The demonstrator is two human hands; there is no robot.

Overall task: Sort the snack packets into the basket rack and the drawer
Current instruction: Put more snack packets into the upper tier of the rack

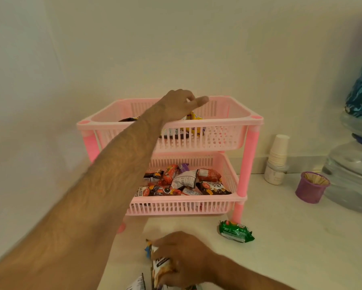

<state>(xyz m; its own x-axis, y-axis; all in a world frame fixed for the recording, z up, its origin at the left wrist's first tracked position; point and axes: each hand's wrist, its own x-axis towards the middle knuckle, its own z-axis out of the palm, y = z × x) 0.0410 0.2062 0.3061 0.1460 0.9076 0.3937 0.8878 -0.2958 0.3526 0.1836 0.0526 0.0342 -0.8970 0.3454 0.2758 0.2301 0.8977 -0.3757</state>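
Observation:
A pink two-tier basket rack stands on the white counter against the wall. My left hand reaches over the top basket with fingers spread and nothing in them, above a yellow and purple packet lying there. The lower basket holds several red, brown and white snack packets. Near the front edge my right hand grips a white and brown packet from a small pile. A green packet lies on the counter by the rack's front right leg. No drawer is in view.
A stack of white paper cups on a white jar stands right of the rack. A purple cup with wooden sticks is beside it. A large water bottle with a patterned cover fills the right edge.

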